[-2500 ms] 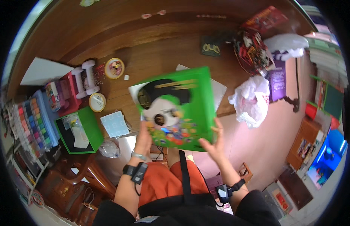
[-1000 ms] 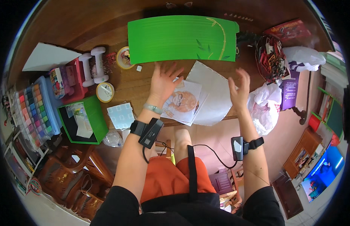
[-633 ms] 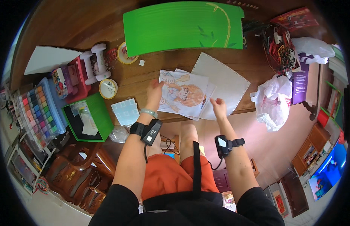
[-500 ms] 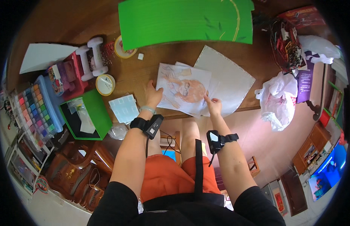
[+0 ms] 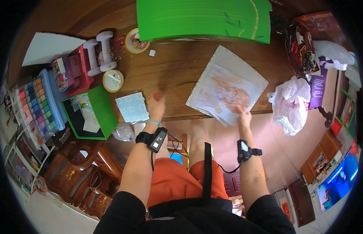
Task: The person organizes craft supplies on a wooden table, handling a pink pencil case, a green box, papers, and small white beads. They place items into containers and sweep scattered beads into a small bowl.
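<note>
At the near edge of the brown wooden table (image 5: 177, 78), the person's right hand (image 5: 242, 117) grips the near corner of a stack of thin white paper sheets printed with a pale orange picture (image 5: 227, 86), fingers pinched on the part that overhangs the edge; the left hand (image 5: 156, 104) lies open and blurred on the bare wood, holding nothing, just right of a small pale-blue square tile sheet (image 5: 132, 107); the sheets look light, limp and easily creased, likely to slide over one another, so a flat pinch at the overhanging corner or along an edge seems best, with a second hand under the middle; farther off, a large bright green flat cardboard box (image 5: 205, 17) sits at the table's far edge, beyond the sheets.
</note>
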A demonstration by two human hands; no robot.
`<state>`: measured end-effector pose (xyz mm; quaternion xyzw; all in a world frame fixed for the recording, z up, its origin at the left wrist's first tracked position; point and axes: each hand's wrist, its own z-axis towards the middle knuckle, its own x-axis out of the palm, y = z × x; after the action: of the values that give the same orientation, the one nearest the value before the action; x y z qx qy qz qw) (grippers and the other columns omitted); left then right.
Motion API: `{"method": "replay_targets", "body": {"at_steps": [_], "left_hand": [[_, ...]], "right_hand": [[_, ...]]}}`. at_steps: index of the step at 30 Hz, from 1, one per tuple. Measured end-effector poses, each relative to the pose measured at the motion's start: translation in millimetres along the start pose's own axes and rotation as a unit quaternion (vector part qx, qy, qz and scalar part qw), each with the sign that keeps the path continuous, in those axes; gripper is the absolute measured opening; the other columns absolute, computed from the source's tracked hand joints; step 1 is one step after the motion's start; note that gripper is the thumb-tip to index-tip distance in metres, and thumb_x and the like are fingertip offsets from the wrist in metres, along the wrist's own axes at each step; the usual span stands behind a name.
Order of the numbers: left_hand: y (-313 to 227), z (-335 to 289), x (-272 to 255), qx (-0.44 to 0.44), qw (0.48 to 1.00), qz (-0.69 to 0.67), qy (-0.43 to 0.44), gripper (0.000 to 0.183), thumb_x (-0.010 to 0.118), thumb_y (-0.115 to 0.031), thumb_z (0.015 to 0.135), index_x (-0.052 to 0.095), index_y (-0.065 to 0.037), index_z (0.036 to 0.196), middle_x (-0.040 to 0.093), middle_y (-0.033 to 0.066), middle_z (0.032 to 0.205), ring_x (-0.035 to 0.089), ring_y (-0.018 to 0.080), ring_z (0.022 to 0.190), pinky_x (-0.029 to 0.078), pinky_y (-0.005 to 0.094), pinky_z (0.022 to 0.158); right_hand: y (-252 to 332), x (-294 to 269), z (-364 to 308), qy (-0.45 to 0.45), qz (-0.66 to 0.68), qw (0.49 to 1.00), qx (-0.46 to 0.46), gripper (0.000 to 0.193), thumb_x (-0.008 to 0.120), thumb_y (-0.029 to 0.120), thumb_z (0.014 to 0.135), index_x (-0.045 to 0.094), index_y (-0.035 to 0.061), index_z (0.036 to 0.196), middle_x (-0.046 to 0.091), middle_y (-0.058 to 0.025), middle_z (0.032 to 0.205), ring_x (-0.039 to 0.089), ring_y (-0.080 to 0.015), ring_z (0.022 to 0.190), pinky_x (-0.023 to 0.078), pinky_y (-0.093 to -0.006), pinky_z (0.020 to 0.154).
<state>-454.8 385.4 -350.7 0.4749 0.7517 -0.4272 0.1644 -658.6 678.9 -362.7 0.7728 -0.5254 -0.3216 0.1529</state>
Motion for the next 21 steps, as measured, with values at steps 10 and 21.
{"method": "replay_targets", "body": {"at_steps": [10, 21], "left_hand": [[128, 28, -69, -0.123, 0.969, 0.081, -0.197, 0.084, 0.067, -0.021, 0.059, 0.022, 0.006, 0.124, 0.027, 0.0274, 0.126, 0.025, 0.0407, 0.118, 0.02, 0.0437, 0.1], [123, 20, -89, -0.211, 0.957, -0.197, 0.007, 0.057, 0.077, -0.017, 0.06, 0.05, 0.007, 0.105, 0.059, 0.0128, 0.094, 0.057, 0.0196, 0.083, 0.046, 0.0294, 0.073]], "right_hand": [[-15, -71, 62, 0.076, 0.009, 0.992, 0.1, 0.028, 0.066, 0.023, 0.07, 0.058, 0.0076, 0.093, 0.057, -0.0011, 0.085, 0.052, -0.0144, 0.077, 0.038, -0.0274, 0.067], [-14, -70, -11, 0.078, 0.057, 0.984, 0.151, 0.031, 0.059, 0.006, 0.075, 0.049, -0.0038, 0.103, 0.056, -0.0095, 0.094, 0.056, -0.0196, 0.083, 0.047, -0.0321, 0.074]]}}
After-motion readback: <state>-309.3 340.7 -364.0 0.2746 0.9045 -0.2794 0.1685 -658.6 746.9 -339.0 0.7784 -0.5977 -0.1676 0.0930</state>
